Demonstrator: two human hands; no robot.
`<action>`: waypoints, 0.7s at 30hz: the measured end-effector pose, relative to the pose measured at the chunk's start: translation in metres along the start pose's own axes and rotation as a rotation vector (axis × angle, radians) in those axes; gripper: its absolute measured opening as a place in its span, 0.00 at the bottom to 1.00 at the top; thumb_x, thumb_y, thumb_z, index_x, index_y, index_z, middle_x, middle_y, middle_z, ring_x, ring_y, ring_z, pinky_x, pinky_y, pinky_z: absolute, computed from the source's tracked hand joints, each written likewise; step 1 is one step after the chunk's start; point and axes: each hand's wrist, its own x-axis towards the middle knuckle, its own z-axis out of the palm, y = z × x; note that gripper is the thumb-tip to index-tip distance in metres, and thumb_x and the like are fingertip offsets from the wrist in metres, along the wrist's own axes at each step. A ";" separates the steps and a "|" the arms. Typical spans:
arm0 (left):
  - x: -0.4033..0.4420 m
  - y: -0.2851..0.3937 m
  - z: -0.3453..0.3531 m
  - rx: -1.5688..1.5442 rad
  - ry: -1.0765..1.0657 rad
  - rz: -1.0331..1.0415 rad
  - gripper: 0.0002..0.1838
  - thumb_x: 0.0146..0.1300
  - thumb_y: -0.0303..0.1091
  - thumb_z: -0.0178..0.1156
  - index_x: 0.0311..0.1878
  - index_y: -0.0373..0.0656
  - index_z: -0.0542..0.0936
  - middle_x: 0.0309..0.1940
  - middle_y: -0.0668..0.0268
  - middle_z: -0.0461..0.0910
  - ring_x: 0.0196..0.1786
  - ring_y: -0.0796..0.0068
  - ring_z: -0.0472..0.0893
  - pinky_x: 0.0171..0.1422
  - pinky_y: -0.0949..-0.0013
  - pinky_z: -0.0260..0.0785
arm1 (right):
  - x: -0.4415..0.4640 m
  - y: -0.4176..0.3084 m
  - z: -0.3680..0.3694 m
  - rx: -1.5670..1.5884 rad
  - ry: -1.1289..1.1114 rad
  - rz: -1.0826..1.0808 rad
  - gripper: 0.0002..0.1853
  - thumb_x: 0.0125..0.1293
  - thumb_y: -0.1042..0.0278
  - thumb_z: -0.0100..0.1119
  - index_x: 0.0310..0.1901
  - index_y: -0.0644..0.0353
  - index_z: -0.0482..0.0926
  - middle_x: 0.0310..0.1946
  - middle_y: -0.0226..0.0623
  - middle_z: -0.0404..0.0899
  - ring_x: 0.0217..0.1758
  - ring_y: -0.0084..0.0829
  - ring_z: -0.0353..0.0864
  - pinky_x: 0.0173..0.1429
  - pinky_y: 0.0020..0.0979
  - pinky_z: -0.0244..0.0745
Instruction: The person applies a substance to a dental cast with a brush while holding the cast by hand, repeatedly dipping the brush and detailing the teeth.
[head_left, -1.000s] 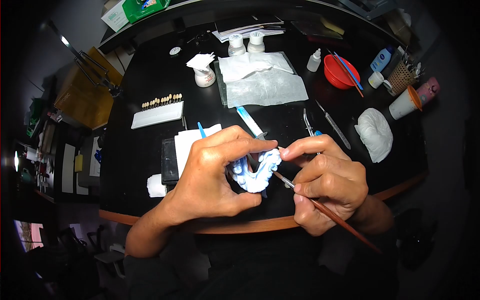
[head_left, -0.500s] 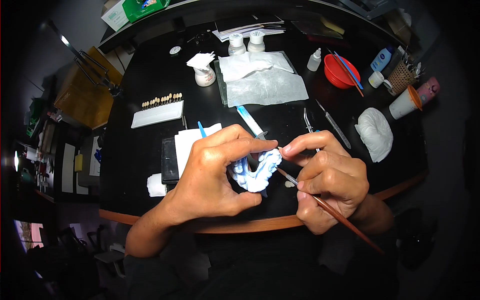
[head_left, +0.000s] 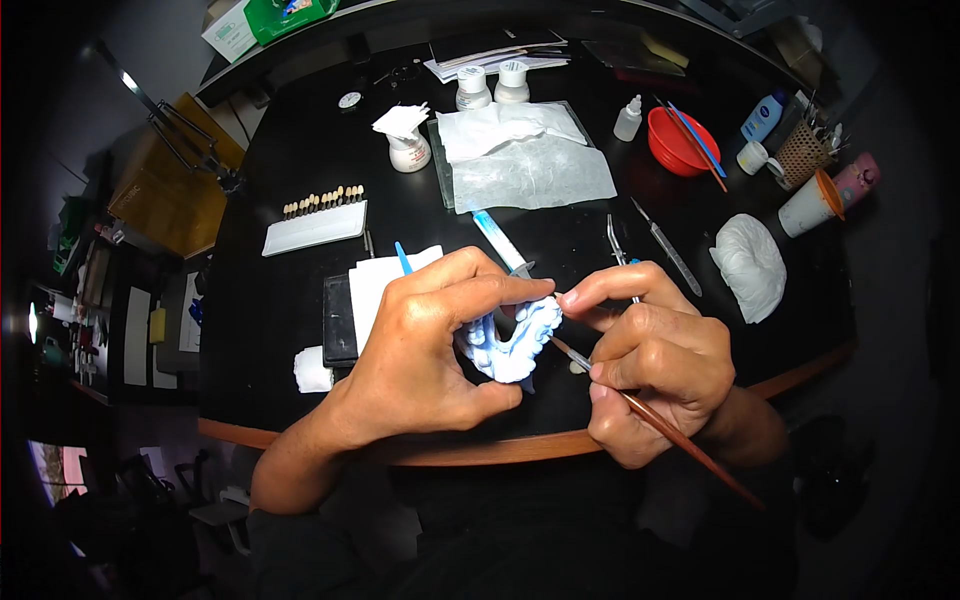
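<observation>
My left hand [head_left: 425,345] is closed round a pale blue dental cast [head_left: 508,360], thumb below and fingers above, with the curved tooth row facing me. A slim brush [head_left: 680,442] with a brown wooden handle is pinched in my right hand [head_left: 665,355]. Its tip meets or nearly meets the cast's right edge; contact is hard to tell. My right index fingertip is close to the cast's upper right corner, by my left fingertips. Just beyond the hands lies a blue-and-white syringe [head_left: 496,240]. A metal-handled knife [head_left: 668,250] rests farther right.
White tissue and a thin sheet [head_left: 535,180] cover a slab at the back. A tooth shade guide [head_left: 315,228] lies left. Jars [head_left: 513,85], a dropper bottle [head_left: 628,120], a red bowl [head_left: 668,150] and a white crumpled bundle [head_left: 750,270] stand around. A wooden edge [head_left: 500,448] borders the table.
My right hand and the brush have shifted slightly left, bringing the tip closer to the cast's edge. The left hand and the cast have barely moved.
</observation>
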 end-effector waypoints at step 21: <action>0.000 -0.002 0.003 0.012 0.034 0.003 0.36 0.34 0.28 0.76 0.56 0.37 0.90 0.36 0.62 0.83 0.38 0.71 0.84 0.43 0.69 0.78 | -0.001 0.001 0.005 0.004 0.028 -0.027 0.06 0.46 0.83 0.61 0.23 0.63 0.74 0.22 0.37 0.76 0.49 0.49 0.89 0.49 0.40 0.89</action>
